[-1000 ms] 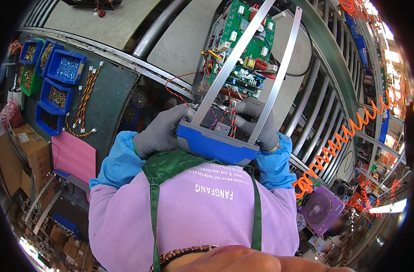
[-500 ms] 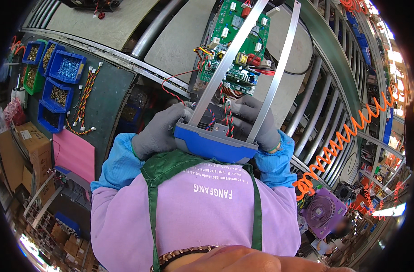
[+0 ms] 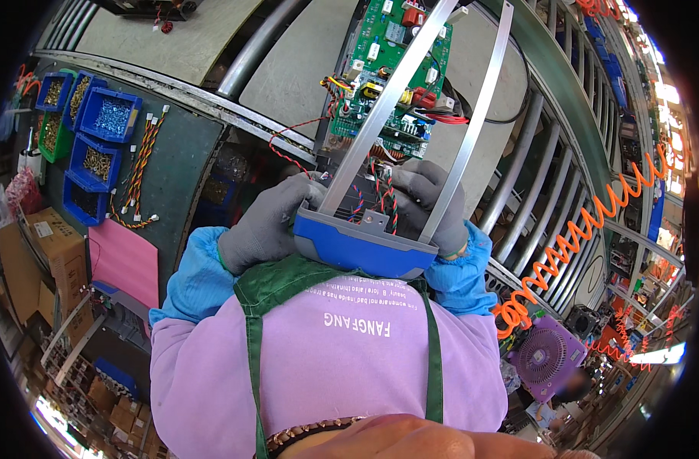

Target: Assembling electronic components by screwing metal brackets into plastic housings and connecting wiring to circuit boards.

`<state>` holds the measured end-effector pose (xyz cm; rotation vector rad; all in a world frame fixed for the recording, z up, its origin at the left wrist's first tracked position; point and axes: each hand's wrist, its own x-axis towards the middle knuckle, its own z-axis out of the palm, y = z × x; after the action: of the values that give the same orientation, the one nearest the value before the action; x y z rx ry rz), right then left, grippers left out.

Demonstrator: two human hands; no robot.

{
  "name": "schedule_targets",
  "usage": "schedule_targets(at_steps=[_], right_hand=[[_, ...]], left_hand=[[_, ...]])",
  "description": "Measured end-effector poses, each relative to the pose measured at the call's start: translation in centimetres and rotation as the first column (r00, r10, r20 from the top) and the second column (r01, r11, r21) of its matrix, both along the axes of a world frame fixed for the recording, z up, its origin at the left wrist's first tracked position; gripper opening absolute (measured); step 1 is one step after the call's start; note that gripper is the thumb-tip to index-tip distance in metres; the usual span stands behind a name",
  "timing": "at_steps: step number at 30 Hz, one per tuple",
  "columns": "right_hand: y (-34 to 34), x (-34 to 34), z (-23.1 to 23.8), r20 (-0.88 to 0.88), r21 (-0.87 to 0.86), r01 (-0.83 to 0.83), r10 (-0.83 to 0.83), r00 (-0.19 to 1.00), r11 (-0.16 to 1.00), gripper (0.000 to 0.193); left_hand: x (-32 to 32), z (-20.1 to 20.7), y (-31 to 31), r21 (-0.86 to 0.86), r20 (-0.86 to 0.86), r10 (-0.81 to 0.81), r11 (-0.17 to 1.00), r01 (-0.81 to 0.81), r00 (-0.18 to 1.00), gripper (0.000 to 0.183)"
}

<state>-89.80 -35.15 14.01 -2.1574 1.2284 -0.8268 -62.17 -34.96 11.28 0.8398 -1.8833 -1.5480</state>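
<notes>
Close to my body is a blue and grey plastic panel (image 3: 364, 249), with two long metal strips (image 3: 472, 115) running away from it. My left hand (image 3: 269, 222), in a grey glove, is closed at the panel's left end. A twisted red and black wire (image 3: 288, 157) runs to its fingertips. Gloved in grey too, my right hand (image 3: 435, 195) curls behind the right strip, its fingers at the twisted wires (image 3: 387, 191) inside the panel; what they pinch is hidden. Beyond both hands lies a green circuit board (image 3: 391, 69) with white, red and yellow parts.
Blue bins (image 3: 112, 115) of screws and a green bin (image 3: 55, 138) stand at the left, beside wire harnesses (image 3: 143, 164) and a pink sheet (image 3: 123, 260). Conveyor rollers (image 3: 529, 180) run along the right. An orange coiled hose (image 3: 571, 249) hangs there, above a purple fan (image 3: 547, 356).
The circuit board sits slightly further left in view, and the panel a little lower. My right fingers have shifted slightly at the wires; my left hand keeps its place at the panel's end.
</notes>
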Motion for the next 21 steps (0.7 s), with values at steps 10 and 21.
schedule_targets(at_steps=[10, 21], right_hand=[[-0.3, -0.5, -1.4, 0.291, 0.145, 0.005, -0.047, 0.956, 0.989, 0.018], [-0.5, -0.4, -0.7, 0.453, 0.176, 0.075, -0.149, 0.879, 0.981, 0.020]], left_hand=[[-0.3, 0.3, 0.6, 0.053, 0.008, 0.072, 0.996, -0.072, 0.997, 0.048], [-1.2, 1.3, 0.2, 0.051, 0.036, 0.065, 0.996, -0.066, 0.997, 0.051]])
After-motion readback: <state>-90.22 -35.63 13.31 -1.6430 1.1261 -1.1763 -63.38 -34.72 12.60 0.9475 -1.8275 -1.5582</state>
